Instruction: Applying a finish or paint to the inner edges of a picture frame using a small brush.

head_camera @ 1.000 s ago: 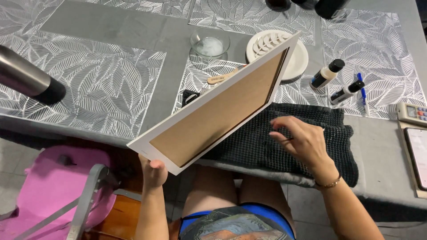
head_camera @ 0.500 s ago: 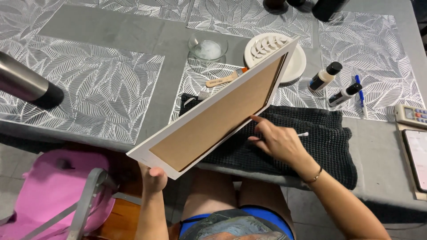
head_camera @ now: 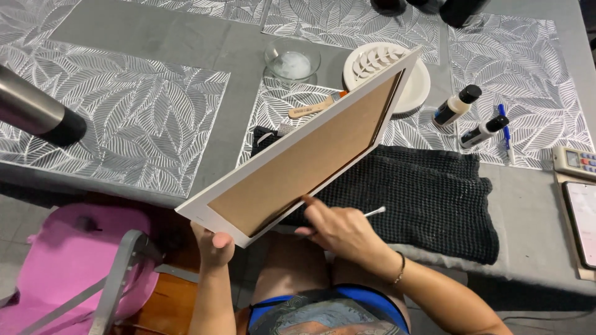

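Note:
My left hand (head_camera: pixel 213 246) grips the near corner of a white-framed canvas (head_camera: pixel 310 149), held tilted with its brown back facing me. My right hand (head_camera: pixel 338 229) holds a thin white stick or brush (head_camera: pixel 374 212) and touches the lower edge of the canvas back. Under both lies a black mesh cloth (head_camera: pixel 428 198) on the grey table.
A white palette plate (head_camera: pixel 415 87), a clear glass bowl (head_camera: pixel 292 60), two small paint bottles (head_camera: pixel 456 105) (head_camera: pixel 484 131), a blue pen (head_camera: pixel 506 133) and a wooden stick (head_camera: pixel 309 110) lie behind. A tablet (head_camera: pixel 582 214) and remote (head_camera: pixel 574 162) sit right, a metal cylinder (head_camera: pixel 37 115) left, a pink chair (head_camera: pixel 74 267) below.
My right hand moved left across the black cloth until it reached the lower edge of the canvas. The canvas stayed tilted in my left hand.

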